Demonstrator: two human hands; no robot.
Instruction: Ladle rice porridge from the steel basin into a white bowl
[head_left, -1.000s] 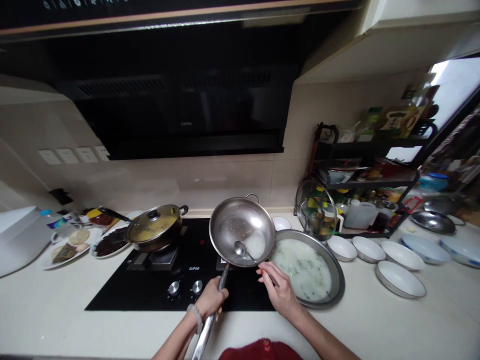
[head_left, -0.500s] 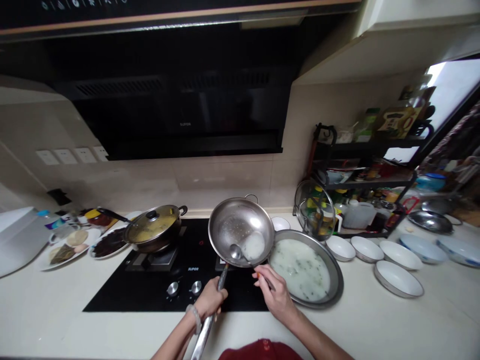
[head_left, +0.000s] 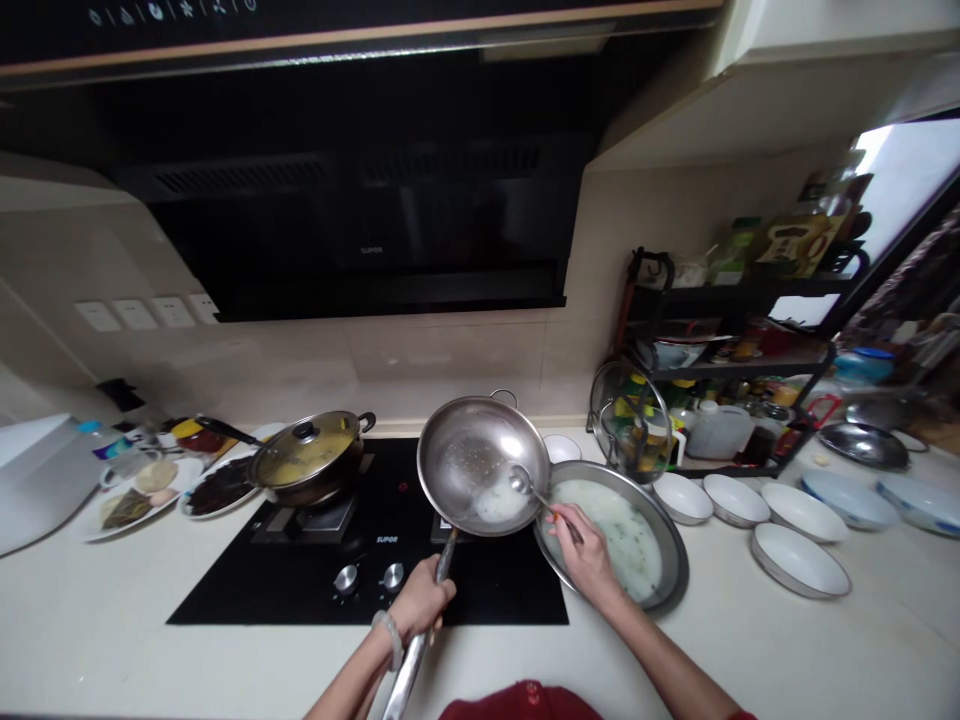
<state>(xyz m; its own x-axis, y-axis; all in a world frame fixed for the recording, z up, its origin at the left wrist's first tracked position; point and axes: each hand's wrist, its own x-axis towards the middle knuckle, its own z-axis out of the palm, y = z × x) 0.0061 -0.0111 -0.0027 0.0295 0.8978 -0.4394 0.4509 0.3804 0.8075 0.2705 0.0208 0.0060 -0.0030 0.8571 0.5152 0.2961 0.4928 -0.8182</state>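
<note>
My left hand (head_left: 421, 603) is closed round the long handle of a steel wok (head_left: 469, 450), which is held tilted above the black cooktop (head_left: 315, 560). A little white soup (head_left: 499, 503) lies in the wok's low right side. My right hand (head_left: 589, 553) grips a metal ladle (head_left: 525, 483), whose bowl sits inside the wok near its right rim. Just right of the wok is a wide steel basin (head_left: 671, 590) holding pale soup with green bits; my right hand hovers over it.
A lidded pot (head_left: 307, 455) stands on the left burner. Plates of food (head_left: 135, 490) lie at the left. Several white bowls (head_left: 801, 560) line the counter on the right, before a glass lid (head_left: 630, 415) and a black shelf rack (head_left: 739, 350) of jars.
My right hand moved right and up over the basin, and the ladle's bowl shifted from the wok's lower middle to its right rim. The wok and my left hand stayed put.
</note>
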